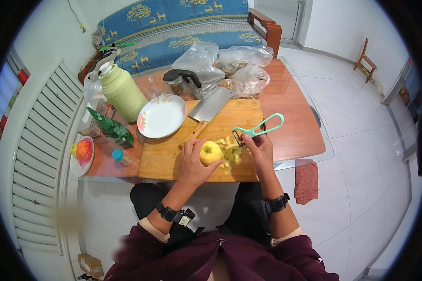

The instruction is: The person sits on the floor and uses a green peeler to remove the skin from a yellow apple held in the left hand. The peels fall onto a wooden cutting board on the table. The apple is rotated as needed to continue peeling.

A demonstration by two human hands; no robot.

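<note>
My left hand (193,163) is closed around a peeled yellow apple (210,153) above the wooden cutting board (161,158). In my right hand (261,151) is a mint-green vegetable peeler (255,131), its blade end towards the apple and its loop handle pointing up and to the right. Strips of peel (231,154) lie on the board between my hands. A cleaver (211,105) with a wooden handle rests across the board's upper left part. Beside it, a white floral plate (162,116) overlaps the board's left corner.
Left of the board stand a green thermos (123,93), a green packet (112,128), a small blue-capped jar (121,157) and a fruit plate (81,170). Behind are a black-lidded glass jug (179,82) and plastic bags (248,79). A red cloth (306,182) hangs at the table's near right edge.
</note>
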